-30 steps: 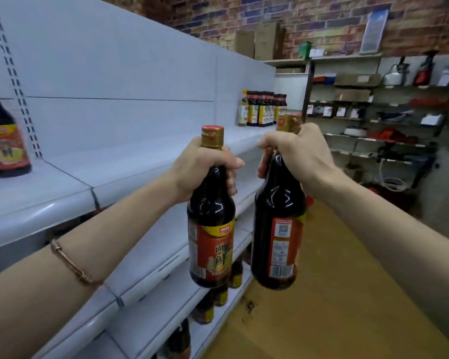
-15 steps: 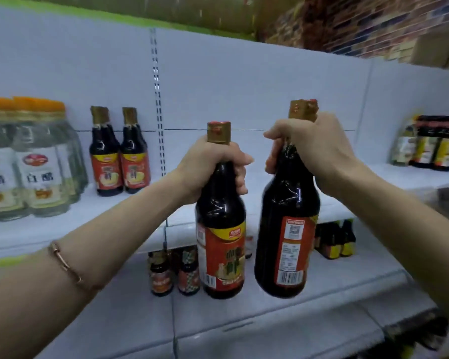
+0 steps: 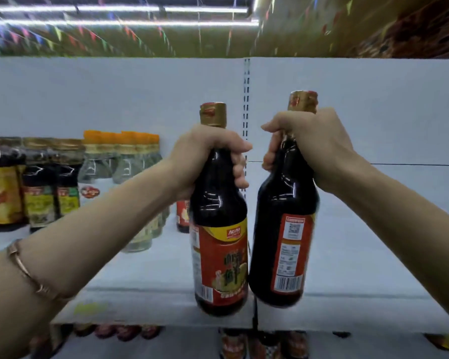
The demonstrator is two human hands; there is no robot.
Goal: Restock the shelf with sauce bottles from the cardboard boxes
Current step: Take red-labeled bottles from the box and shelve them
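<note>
I've swung round to face the shelf since 0.5 s ago, L hand & R hand fingers wrapped round necks of left bottle & right bottle, both over its front edge, prob ready to set down.

Both forearms are bare, with no sleeves in view. A thin rose-gold bangle circles the left forearm, well back from the left hand.

A: I see the left sauce bottle is near-black with a gold cap and a red-and-yellow label.

B: On my screen the right sauce bottle shows a red back label with a white barcode panel.

A: White shelf; the vinegar bottles are clear, capped orange.

B: I see a rose-gold bracelet.
</note>
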